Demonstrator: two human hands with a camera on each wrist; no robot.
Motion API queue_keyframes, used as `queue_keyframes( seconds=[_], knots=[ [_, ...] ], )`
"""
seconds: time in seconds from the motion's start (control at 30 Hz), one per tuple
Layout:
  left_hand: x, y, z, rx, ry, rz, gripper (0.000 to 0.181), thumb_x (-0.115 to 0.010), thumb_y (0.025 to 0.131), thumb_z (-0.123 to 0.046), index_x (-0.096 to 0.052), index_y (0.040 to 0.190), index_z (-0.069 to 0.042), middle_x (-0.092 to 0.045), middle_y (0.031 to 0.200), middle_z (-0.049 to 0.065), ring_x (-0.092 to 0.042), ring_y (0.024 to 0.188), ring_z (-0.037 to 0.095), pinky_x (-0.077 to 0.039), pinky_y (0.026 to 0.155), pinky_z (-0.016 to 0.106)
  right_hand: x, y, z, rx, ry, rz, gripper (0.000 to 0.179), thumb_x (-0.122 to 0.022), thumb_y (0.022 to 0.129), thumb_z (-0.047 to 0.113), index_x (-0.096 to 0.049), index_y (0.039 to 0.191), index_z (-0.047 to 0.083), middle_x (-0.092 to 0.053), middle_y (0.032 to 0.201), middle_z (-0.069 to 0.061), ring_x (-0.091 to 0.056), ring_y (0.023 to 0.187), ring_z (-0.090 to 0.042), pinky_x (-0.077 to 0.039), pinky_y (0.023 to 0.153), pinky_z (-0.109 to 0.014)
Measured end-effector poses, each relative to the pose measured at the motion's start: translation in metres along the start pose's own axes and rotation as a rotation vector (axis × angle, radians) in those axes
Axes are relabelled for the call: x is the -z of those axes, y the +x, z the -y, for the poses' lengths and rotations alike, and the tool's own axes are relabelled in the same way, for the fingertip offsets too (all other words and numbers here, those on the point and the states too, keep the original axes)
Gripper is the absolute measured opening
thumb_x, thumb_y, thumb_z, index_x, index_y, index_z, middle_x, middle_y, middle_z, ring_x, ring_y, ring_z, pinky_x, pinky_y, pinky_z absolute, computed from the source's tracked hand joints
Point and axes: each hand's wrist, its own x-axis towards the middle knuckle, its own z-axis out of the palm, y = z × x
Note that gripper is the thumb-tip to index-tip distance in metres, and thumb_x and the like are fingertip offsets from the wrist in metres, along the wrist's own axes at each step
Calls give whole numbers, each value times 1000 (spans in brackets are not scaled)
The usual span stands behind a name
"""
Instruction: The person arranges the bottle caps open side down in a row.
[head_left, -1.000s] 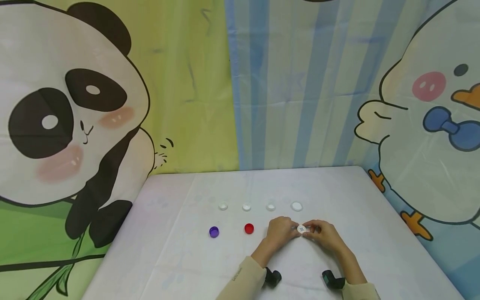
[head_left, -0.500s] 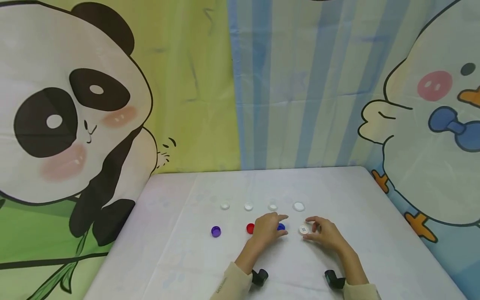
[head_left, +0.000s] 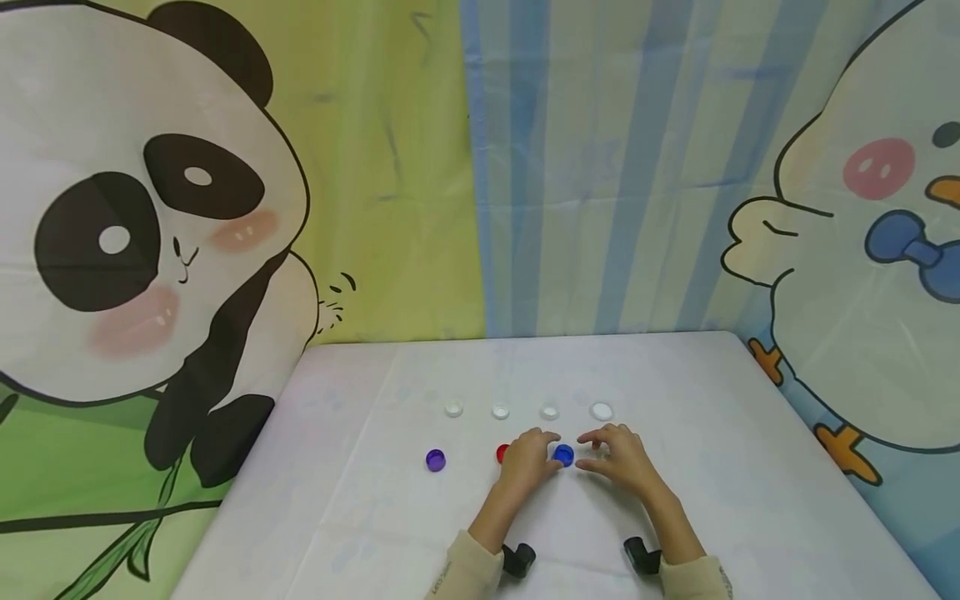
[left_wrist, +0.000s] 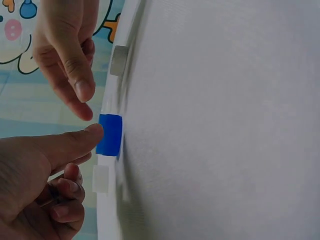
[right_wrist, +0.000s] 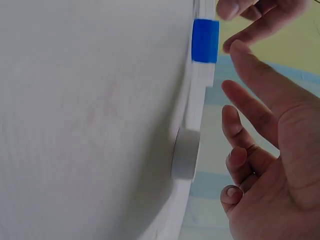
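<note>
A short, round blue cap (head_left: 563, 455) stands on the white table between the two hands. My left hand (head_left: 527, 458) is just left of it, thumb and index finger spread apart, and in the left wrist view the thumb tip overlaps the cap's edge. To the right, my right hand (head_left: 624, 458) faces it with thumb and index finger parted and nothing held. A white cap (right_wrist: 186, 154) stands beside the right hand, mostly covered by it in the head view. Partly hidden behind the left hand is a red cap (head_left: 501, 452).
A purple cap (head_left: 436, 460) lies at the left of the front row. Behind runs a row of several whitish round pieces, from the leftmost piece (head_left: 453, 408) to a larger white disc (head_left: 602, 411). Printed curtains (head_left: 570, 167) hang behind the table (head_left: 375, 517).
Both hands let go of the white cap. The left hand moved left, uncovering the blue cap, and the right hand then followed leftward to the blue cap's other side.
</note>
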Motion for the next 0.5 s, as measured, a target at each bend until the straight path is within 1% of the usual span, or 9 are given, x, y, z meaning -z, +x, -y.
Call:
queue_keyframes(
  seconds=[0.1, 0.17, 0.3, 0.5],
  knots=[
    [-5, 0, 2, 16, -35, -13, 34, -76, 69, -31, -69, 99, -17, -59, 74, -1, -52, 63, 9, -40, 52, 18, -6, 3, 5, 19, -36, -15, 32, -78, 65, 30, -70, 93, 17, -56, 76, 4, -46, 78, -18, -29, 70, -34],
    [-8, 0, 3, 29, -50, -11, 32, -76, 70, -31, -70, 98, -16, -60, 74, -2, -52, 63, 9, -39, 52, 18, -10, 5, 7, 29, -65, -18, 30, -79, 65, 29, -70, 91, 17, -56, 75, 4, -47, 77, -18, -29, 68, -32],
    [-11, 0, 5, 33, -68, -16, 29, -75, 71, -30, -71, 96, -16, -60, 73, -2, -50, 62, 9, -37, 51, 17, -16, 8, 8, 46, -109, -12, 27, -80, 64, 27, -71, 88, 18, -56, 74, 4, -45, 74, -15, -28, 65, -30],
    [-13, 0, 6, 23, -103, -33, 28, -76, 70, -29, -72, 93, -14, -60, 71, -1, -49, 59, 8, -37, 50, 16, -19, 10, 7, 43, -107, -11, 25, -80, 64, 24, -71, 86, 17, -55, 73, 4, -43, 72, -13, -28, 64, -30]
  ],
)
